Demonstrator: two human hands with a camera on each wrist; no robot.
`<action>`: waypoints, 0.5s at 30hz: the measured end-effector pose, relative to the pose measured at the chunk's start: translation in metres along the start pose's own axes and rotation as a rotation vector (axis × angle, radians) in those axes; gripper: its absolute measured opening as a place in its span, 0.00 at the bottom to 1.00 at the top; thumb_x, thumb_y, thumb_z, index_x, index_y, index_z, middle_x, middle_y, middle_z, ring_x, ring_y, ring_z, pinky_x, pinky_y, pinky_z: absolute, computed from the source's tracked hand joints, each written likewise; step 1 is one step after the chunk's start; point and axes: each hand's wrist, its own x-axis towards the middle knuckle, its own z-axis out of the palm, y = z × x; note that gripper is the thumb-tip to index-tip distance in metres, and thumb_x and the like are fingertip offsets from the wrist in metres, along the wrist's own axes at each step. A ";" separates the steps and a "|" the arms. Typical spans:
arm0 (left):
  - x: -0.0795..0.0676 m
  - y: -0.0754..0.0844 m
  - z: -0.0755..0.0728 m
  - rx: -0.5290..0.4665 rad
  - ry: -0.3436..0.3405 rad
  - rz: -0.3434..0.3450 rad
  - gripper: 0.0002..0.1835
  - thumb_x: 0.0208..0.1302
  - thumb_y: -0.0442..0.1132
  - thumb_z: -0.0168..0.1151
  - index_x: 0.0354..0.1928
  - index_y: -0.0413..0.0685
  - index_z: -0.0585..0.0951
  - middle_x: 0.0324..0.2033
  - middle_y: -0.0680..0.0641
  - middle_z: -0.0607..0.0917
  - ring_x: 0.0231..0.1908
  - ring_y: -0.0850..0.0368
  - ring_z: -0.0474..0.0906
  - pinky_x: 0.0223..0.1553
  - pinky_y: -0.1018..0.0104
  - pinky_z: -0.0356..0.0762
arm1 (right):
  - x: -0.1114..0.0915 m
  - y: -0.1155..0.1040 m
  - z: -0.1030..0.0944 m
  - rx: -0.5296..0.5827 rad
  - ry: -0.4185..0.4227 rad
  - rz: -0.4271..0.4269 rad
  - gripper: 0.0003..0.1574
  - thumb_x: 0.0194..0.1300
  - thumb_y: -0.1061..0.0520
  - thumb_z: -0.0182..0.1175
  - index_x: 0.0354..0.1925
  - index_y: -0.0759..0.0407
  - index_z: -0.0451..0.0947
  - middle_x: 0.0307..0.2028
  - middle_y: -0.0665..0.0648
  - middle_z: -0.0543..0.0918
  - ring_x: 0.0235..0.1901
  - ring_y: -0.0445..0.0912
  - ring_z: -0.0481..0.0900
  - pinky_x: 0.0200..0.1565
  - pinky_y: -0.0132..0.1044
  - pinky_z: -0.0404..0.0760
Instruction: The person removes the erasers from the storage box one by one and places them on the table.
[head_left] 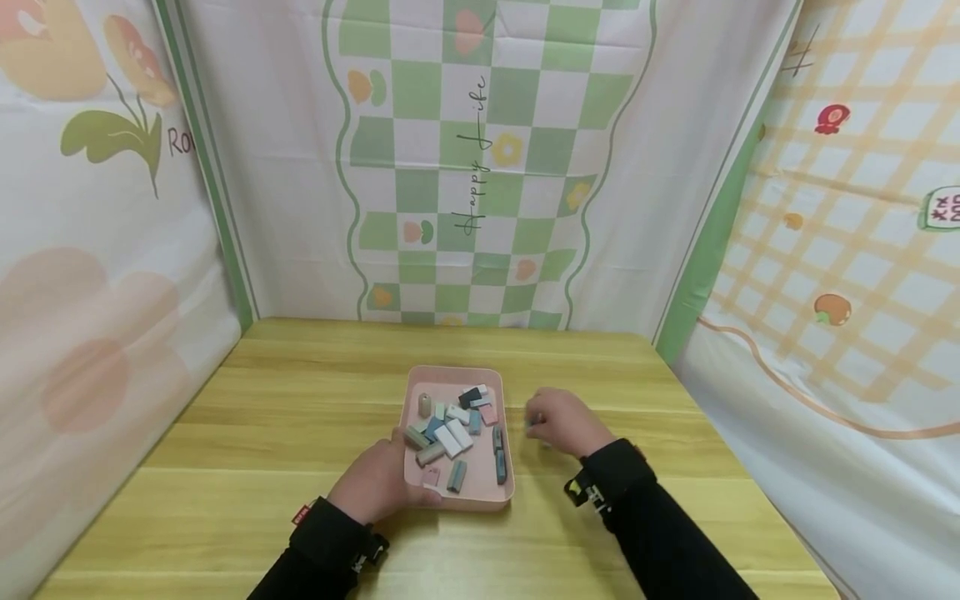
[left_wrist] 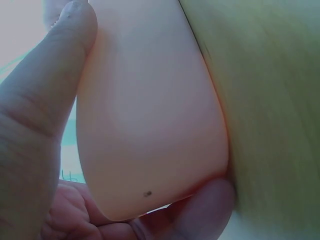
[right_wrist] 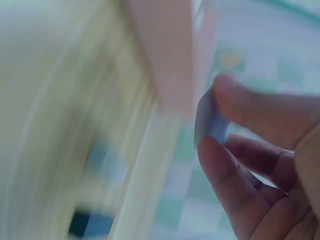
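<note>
We judge the step in hand to be moving a small block between the tabletop and the pink tray, which holds other blocks; which way, we cannot tell. Going in would call for a swing left over the rim, then release. Our right hand, angled inward just beside the tray, pinches the block; our left hand grips the tray's near left corner.
</note>
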 end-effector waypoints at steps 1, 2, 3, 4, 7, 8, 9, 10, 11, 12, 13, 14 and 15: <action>0.000 0.000 0.000 0.001 0.002 0.001 0.73 0.39 0.66 0.88 0.76 0.23 0.63 0.60 0.30 0.84 0.53 0.46 0.83 0.60 0.45 0.81 | -0.003 0.011 -0.003 -0.008 -0.004 0.014 0.14 0.61 0.62 0.77 0.27 0.49 0.82 0.30 0.47 0.79 0.31 0.39 0.72 0.36 0.36 0.75; 0.000 0.000 0.000 0.004 0.004 0.004 0.73 0.39 0.66 0.88 0.76 0.23 0.63 0.60 0.30 0.84 0.54 0.46 0.83 0.60 0.44 0.81 | -0.006 0.021 -0.006 -0.015 -0.012 0.032 0.14 0.62 0.61 0.77 0.26 0.49 0.81 0.29 0.47 0.78 0.30 0.39 0.70 0.36 0.36 0.73; 0.000 0.001 0.000 0.003 0.003 0.005 0.73 0.39 0.66 0.88 0.76 0.23 0.62 0.60 0.29 0.83 0.54 0.45 0.84 0.61 0.44 0.81 | -0.008 0.031 -0.010 -0.017 -0.024 0.050 0.15 0.63 0.61 0.75 0.25 0.49 0.81 0.29 0.47 0.77 0.29 0.39 0.69 0.36 0.37 0.71; -0.001 0.001 0.000 0.004 0.002 0.005 0.73 0.39 0.66 0.88 0.76 0.22 0.62 0.60 0.29 0.83 0.55 0.44 0.83 0.61 0.44 0.81 | -0.012 0.040 -0.013 -0.021 -0.037 0.066 0.15 0.64 0.62 0.75 0.25 0.50 0.81 0.29 0.48 0.77 0.29 0.40 0.68 0.37 0.38 0.71; -0.001 0.001 0.001 0.002 0.001 0.010 0.72 0.40 0.65 0.88 0.76 0.22 0.62 0.60 0.29 0.83 0.56 0.43 0.84 0.61 0.44 0.81 | -0.021 0.060 -0.021 -0.039 -0.076 0.120 0.14 0.63 0.63 0.74 0.25 0.51 0.81 0.30 0.50 0.78 0.30 0.42 0.69 0.39 0.40 0.73; -0.001 0.002 0.001 0.002 0.002 0.014 0.71 0.40 0.65 0.88 0.75 0.22 0.63 0.59 0.29 0.84 0.55 0.43 0.84 0.60 0.44 0.81 | -0.024 0.066 -0.023 -0.046 -0.088 0.134 0.14 0.62 0.65 0.74 0.25 0.52 0.81 0.31 0.51 0.79 0.31 0.42 0.70 0.39 0.42 0.75; -0.001 0.002 0.000 0.003 0.002 0.014 0.71 0.40 0.64 0.88 0.75 0.22 0.63 0.59 0.30 0.84 0.55 0.44 0.84 0.60 0.44 0.82 | -0.027 0.070 -0.025 -0.053 -0.096 0.140 0.13 0.61 0.66 0.74 0.26 0.53 0.82 0.32 0.51 0.80 0.32 0.43 0.72 0.40 0.43 0.77; -0.002 0.002 0.000 0.004 0.003 0.016 0.71 0.40 0.64 0.88 0.75 0.22 0.63 0.58 0.30 0.84 0.54 0.44 0.84 0.59 0.45 0.82 | -0.030 0.075 -0.025 -0.064 -0.100 0.147 0.13 0.61 0.67 0.73 0.26 0.52 0.82 0.32 0.50 0.81 0.33 0.43 0.73 0.41 0.43 0.78; -0.002 0.003 -0.001 0.005 0.005 0.018 0.71 0.41 0.64 0.88 0.75 0.22 0.63 0.57 0.30 0.85 0.53 0.45 0.84 0.59 0.45 0.82 | -0.032 0.078 -0.025 -0.065 -0.110 0.160 0.14 0.60 0.69 0.72 0.25 0.53 0.82 0.32 0.50 0.81 0.32 0.43 0.73 0.41 0.43 0.78; -0.002 0.003 -0.001 0.006 0.006 0.019 0.71 0.41 0.65 0.88 0.75 0.22 0.64 0.57 0.31 0.85 0.52 0.46 0.84 0.58 0.46 0.82 | -0.035 0.081 -0.025 -0.061 -0.122 0.172 0.16 0.59 0.71 0.70 0.24 0.54 0.81 0.30 0.50 0.80 0.32 0.43 0.72 0.40 0.43 0.77; -0.002 0.003 -0.002 0.007 0.007 0.022 0.71 0.41 0.65 0.88 0.74 0.22 0.64 0.56 0.31 0.85 0.51 0.47 0.84 0.58 0.46 0.83 | -0.038 0.083 -0.024 -0.056 -0.133 0.182 0.16 0.58 0.73 0.68 0.24 0.54 0.80 0.29 0.50 0.79 0.31 0.44 0.71 0.39 0.42 0.75; -0.002 0.003 -0.003 0.008 0.006 0.020 0.71 0.41 0.65 0.88 0.74 0.22 0.64 0.56 0.31 0.85 0.51 0.47 0.84 0.58 0.46 0.83 | -0.040 0.085 -0.022 -0.044 -0.149 0.196 0.18 0.58 0.75 0.66 0.23 0.55 0.79 0.28 0.50 0.78 0.30 0.44 0.70 0.38 0.42 0.73; -0.002 0.003 -0.003 0.008 0.005 0.018 0.71 0.41 0.65 0.88 0.75 0.22 0.64 0.56 0.31 0.85 0.51 0.47 0.84 0.58 0.46 0.83 | -0.042 0.086 -0.021 -0.033 -0.160 0.208 0.19 0.57 0.76 0.66 0.22 0.55 0.77 0.28 0.50 0.76 0.30 0.44 0.69 0.37 0.41 0.71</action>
